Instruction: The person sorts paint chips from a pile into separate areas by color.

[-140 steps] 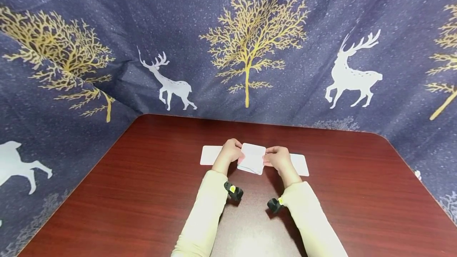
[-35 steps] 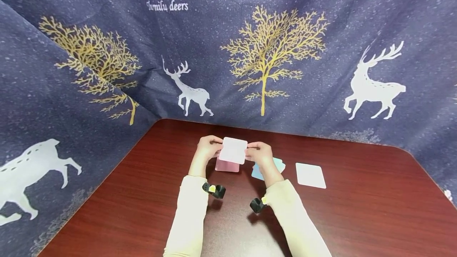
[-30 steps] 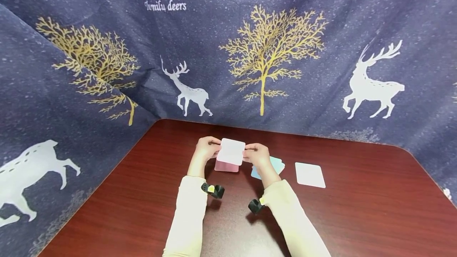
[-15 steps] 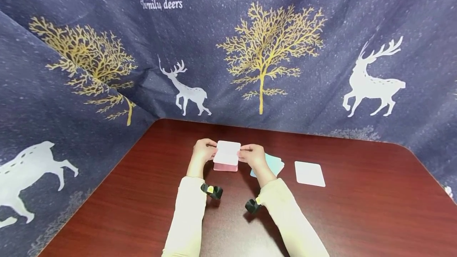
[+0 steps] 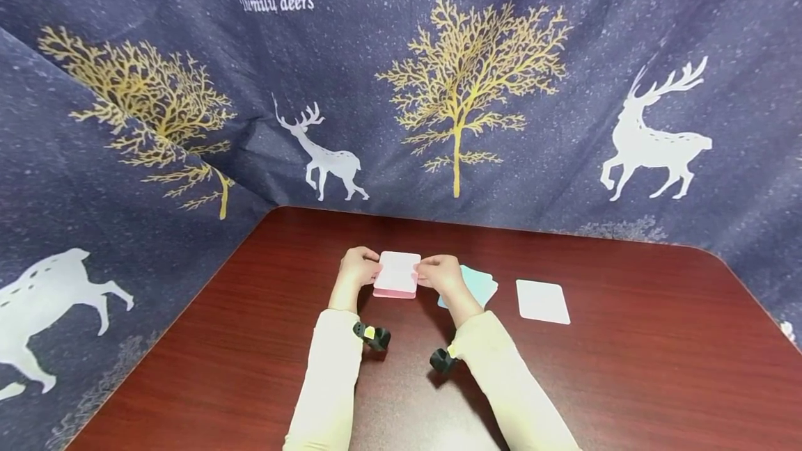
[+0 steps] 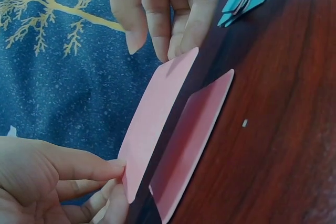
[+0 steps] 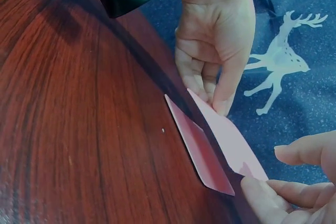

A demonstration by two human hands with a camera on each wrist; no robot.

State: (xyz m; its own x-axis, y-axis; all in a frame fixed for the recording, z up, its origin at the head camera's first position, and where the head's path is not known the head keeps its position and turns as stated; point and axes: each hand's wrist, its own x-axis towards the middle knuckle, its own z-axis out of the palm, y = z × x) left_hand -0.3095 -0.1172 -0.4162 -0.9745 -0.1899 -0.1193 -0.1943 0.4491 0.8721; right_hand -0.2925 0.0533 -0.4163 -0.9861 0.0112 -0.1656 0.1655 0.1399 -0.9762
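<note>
My left hand [image 5: 360, 267] pinches the near-left edge of a square pink card [image 6: 155, 108], thumb on one face and fingers under the other. The card looks almost white in the head view. Held tilted, it hovers close over a second pink card [image 6: 191, 140] lying on the table. At the opposite edge is my right hand [image 5: 440, 274]. Its fingertips touch the held card's edge from below, while its thumb [image 7: 294, 153] stands away from the card. Both wrist views show a gap between the two pink cards.
Right of the hands, several light-blue cards [image 5: 481, 282] lie fanned in a loose pile, partly covered by the right wrist. Farther right is a white square card [image 5: 542, 301]. The brown table [image 5: 250, 367] backs onto a dark blue deer-print cloth [image 5: 539, 186].
Both hands have moved left and down with the card, lowering it over the pink one. Earlier they held it nearer the table's middle, and now less of the lower card shows.
</note>
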